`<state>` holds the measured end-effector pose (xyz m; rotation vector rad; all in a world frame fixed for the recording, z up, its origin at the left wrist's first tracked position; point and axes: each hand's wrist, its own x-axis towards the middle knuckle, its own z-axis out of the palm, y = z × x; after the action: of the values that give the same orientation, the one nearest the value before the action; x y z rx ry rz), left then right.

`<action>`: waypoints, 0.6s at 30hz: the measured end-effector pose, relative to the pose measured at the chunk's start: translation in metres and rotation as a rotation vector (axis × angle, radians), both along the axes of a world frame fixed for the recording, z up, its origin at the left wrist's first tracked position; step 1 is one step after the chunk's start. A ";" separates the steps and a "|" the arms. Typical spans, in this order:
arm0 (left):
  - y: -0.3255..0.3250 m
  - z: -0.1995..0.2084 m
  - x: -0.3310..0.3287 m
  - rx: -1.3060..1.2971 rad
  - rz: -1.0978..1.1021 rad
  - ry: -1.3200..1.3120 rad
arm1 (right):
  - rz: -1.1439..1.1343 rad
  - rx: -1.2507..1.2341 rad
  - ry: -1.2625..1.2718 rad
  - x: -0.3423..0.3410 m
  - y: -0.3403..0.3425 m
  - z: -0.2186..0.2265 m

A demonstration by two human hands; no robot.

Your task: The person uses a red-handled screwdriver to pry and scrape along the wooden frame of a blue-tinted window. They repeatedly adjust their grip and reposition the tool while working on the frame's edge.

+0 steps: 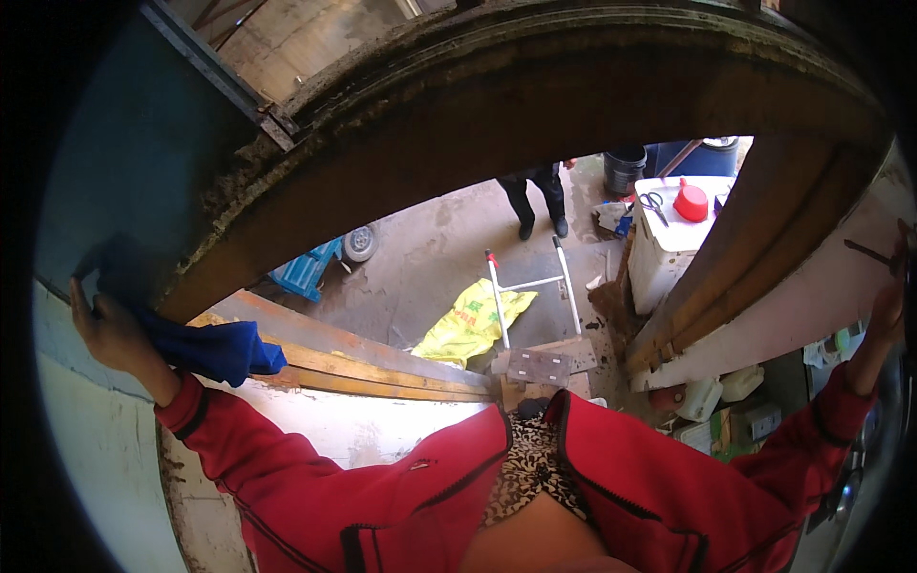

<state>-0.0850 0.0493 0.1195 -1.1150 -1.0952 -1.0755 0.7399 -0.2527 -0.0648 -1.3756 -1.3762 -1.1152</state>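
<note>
Both my arms, in red sleeves, reach out wide to the sides. My left hand (113, 332) is raised against the blue-green upper wall (115, 172) at the left, with its fingers bent around a dark blue cloth (215, 349). The cloth's loose end hangs toward the wooden door frame (373, 358). At the right rim, my right hand (891, 301) is dark and partly cut off, near the pale wall (798, 296). A thin dark rod-like thing (866, 251) shows beside its fingers; whether the hand grips it is unclear.
A dark, dirty lintel (535, 100) arches across ahead. Below stand a ladder's white rails (501, 301), a yellow sack (468, 320) and a white box (664, 244) bearing scissors (653, 206) and a red scoop (691, 202). Another person's dark-trousered legs (535, 201) stand beyond.
</note>
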 end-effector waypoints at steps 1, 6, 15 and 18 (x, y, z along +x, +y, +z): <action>-0.001 -0.001 -0.005 -0.001 -0.002 -0.008 | 0.037 -0.027 0.030 0.024 -0.010 -0.012; 0.001 -0.001 0.015 0.011 0.049 -0.035 | 0.033 -0.070 0.068 0.060 -0.022 -0.036; -0.008 -0.004 0.035 0.070 -0.007 0.024 | -0.109 0.120 -0.261 -0.024 0.026 0.015; -0.010 -0.010 0.046 0.023 -0.012 -0.057 | -0.192 -0.082 -0.116 0.011 -0.006 -0.007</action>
<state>-0.0390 0.0396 0.1098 -1.0797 -1.1199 -1.1324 0.7510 -0.2587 -0.0719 -1.5482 -1.4080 -1.2943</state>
